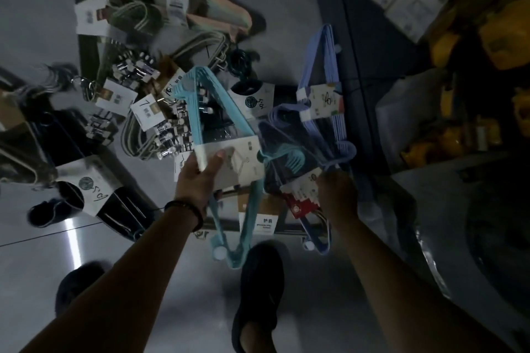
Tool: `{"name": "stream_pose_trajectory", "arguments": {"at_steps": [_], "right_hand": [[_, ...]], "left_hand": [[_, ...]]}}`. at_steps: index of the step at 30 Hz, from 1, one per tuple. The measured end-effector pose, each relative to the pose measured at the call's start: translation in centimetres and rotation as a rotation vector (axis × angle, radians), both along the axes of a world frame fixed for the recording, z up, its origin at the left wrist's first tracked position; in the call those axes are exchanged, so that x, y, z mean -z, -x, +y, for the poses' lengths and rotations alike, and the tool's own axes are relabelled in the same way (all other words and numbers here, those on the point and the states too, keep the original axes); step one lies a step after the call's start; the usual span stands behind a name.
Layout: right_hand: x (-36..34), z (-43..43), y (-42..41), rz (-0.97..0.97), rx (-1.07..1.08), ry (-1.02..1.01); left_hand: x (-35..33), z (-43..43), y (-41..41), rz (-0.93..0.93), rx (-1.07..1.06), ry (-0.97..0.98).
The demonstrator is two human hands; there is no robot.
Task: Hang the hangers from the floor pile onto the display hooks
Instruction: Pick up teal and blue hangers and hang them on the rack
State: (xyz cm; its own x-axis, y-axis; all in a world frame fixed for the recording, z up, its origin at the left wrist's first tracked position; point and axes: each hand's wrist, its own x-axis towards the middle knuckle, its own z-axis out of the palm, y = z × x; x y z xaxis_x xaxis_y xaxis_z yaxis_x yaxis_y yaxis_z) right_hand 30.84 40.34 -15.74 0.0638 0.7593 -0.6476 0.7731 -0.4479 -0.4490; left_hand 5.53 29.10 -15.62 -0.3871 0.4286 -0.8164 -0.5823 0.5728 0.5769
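Left hand (pixel 198 178): grips the teal hanger bundle (pixel 200 112) by its card sleeve, frame centre.
Right hand (pixel 338 195): curled round the blue hanger bundle (pixel 317 246), 4 o'clock of the teal.
Floor pile (pixel 137 71): many bundles left, 10 to 12 o'clock.
Progress: judged early; display hooks out of view, nothing seen hung.

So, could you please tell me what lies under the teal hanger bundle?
Under the teal plastic hanger bundle, gripped by the left hand, a brown-and-white labelled card and dark hangers show. What its pale cardboard sleeve covers is hidden.
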Motion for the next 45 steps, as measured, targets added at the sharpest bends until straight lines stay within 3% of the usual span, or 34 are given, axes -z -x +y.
{"name": "stream_pose_trajectory", "arguments": {"at_steps": [1, 3, 7, 12, 16, 21, 23, 25, 27, 29, 32, 35, 37, 39, 41, 43, 45], "right_hand": [[1.0, 0.1, -0.7, -0.13, -0.041, -0.101], [3.6, 0.5, -1.6, -0.169, -0.058, -0.151], [6.4, 2.2, -1.7, 0.065, 0.152, 0.142], [8.8, 2.0, -3.0, -0.008, 0.06, 0.262], [6.9, 1.7, -2.0, -0.017, 0.017, 0.2], [4.5, 0.9, -1.0, 0.026, -0.081, -0.076], [2.9, 1.1, -0.4, 0.134, -0.083, -0.133], [0.3, 1.3, 0.9, 0.3, 0.009, -0.066], [-2.1, 1.4, 2.2, 0.447, 0.076, 0.099], [-4.1, 1.4, 3.7, 0.522, 0.059, 0.244], [-6.3, 1.5, 5.1, 0.52, -0.059, 0.343], [-6.9, 1.7, 6.2, 0.444, -0.281, 0.394], [-7.2, 1.5, 7.7, 0.37, -0.435, 0.442], [-7.8, 1.2, 9.5, 0.334, -0.57, 0.48], [-8.3, 0.5, 11.3, 0.338, -0.633, 0.468], [-8.3, -0.4, 12.2, 0.307, -0.649, 0.357], [-8.1, -1.6, 12.4, 0.146, -0.683, -0.022]], "left_hand": [[0.5, -0.5, 0.4, 0.042, 0.038, 0.01], [1.3, -1.7, 0.5, 0.089, 0.133, 0.038], [2.9, -4.3, -0.3, 0.085, 0.235, 0.083], [4.2, -6.8, -1.7, 0.081, 0.24, 0.139], [4.5, -8.0, -1.7, 0.056, 0.228, 0.196], [3.8, -8.4, -1.7, 0.097, 0.249, 0.203], [4.3, -7.6, -1.3, 0.119, 0.251, 0.238], [4.7, -6.4, -1.3, 0.171, 0.278, 0.287], [4.5, -5.2, -2.1, 0.326, 0.352, 0.424], [2.4, -4.1, -3.1, 0.671, 0.397, 0.501], [-2.9, -2.6, -1.0, 1.222, 0.378, 0.098], [-6.9, -0.7, 3.8, 1.484, 0.784, -0.205], [-7.4, 0.0, 6.0, 1.421, 1.234, -0.156], [-6.5, -0.1, 7.1, 1.188, 1.488, -0.09], [-4.9, -1.1, 8.0, 0.967, 1.462, -0.06], [-3.6, -2.6, 8.7, 0.886, 1.396, -0.013], [-3.0, -4.6, 9.0, 0.822, 1.272, 0.067]]}}
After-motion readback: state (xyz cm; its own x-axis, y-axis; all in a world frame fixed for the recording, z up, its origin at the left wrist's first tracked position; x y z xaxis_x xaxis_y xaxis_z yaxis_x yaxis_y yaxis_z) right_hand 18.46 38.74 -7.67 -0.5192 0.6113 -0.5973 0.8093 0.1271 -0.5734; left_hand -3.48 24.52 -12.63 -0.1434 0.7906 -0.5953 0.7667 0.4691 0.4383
